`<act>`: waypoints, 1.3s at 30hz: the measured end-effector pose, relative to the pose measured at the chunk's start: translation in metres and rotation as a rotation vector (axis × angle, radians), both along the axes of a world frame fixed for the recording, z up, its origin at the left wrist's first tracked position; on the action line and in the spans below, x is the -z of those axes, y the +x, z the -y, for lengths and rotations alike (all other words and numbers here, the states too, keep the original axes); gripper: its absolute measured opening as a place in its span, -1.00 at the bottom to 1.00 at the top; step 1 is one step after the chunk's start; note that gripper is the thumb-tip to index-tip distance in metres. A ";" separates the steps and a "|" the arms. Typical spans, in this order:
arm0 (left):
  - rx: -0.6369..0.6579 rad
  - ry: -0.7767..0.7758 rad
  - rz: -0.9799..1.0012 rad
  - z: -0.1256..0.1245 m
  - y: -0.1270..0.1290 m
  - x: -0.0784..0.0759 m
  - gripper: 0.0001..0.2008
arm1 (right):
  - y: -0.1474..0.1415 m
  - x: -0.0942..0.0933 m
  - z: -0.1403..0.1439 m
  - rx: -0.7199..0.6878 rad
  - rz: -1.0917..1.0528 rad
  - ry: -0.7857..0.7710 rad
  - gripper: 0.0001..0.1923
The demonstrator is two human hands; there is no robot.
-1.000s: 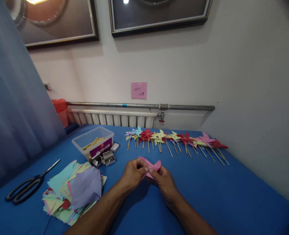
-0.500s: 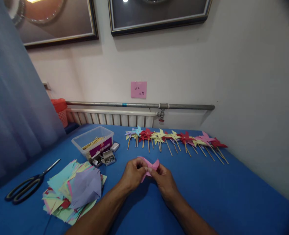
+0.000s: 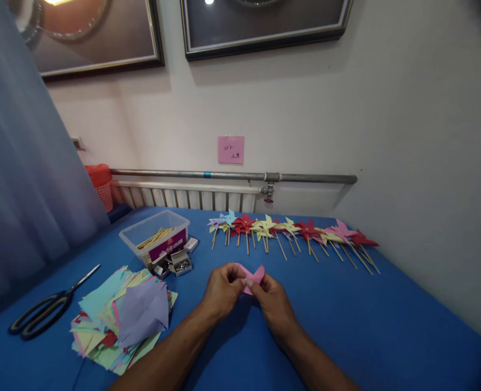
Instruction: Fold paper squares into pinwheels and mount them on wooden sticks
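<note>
Between my two hands is a pink paper pinwheel (image 3: 255, 275), partly folded, held just above the blue table. My left hand (image 3: 223, 288) pinches its left side, with thumb and fingers closed near the centre. From the right, my right hand (image 3: 273, 298) grips the paper, its thumb pressed to the middle beside my left thumb. A tiny shiny spot shows between the thumbs; I cannot make out what it is. The fingers hide much of the paper.
Left of my hands lie a stack of coloured paper (image 3: 142, 315), black-handled scissors (image 3: 56, 304), a clear plastic box (image 3: 128, 233) of sticks and a small box of metal pins (image 3: 181, 264). Several finished pinwheels (image 3: 264, 225) lie in a row at the back of the blue table (image 3: 370, 336).
The pink flap that hung below my left fingers is now folded up or hidden. Both hands stay in nearly the same place, still pinching the paper.
</note>
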State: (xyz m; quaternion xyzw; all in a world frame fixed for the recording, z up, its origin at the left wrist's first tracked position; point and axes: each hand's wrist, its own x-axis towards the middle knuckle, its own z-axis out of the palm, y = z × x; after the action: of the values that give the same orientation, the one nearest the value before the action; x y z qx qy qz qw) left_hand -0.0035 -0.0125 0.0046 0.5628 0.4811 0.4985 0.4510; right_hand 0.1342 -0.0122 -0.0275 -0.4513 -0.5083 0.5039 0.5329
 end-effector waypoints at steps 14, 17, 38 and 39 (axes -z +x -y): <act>-0.041 0.050 -0.016 0.000 0.001 0.004 -0.97 | -0.002 0.003 -0.002 -0.012 -0.015 0.006 -0.54; -0.058 0.081 0.031 0.000 0.001 0.004 -0.89 | -0.002 0.003 -0.002 -0.017 -0.055 0.002 -0.55; -0.006 -0.039 0.277 -0.007 0.001 0.010 -0.29 | -0.001 0.001 -0.001 -0.050 -0.205 -0.098 -0.62; 0.006 -0.046 0.292 -0.007 0.001 0.010 -0.30 | 0.000 0.003 -0.001 -0.056 -0.199 -0.100 -0.63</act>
State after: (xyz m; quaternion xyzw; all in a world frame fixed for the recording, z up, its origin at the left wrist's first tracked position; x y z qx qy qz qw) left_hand -0.0025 -0.0054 -0.0049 0.4753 0.4197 0.5627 0.5305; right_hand 0.1341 -0.0108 -0.0301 -0.4106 -0.4395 0.5857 0.5434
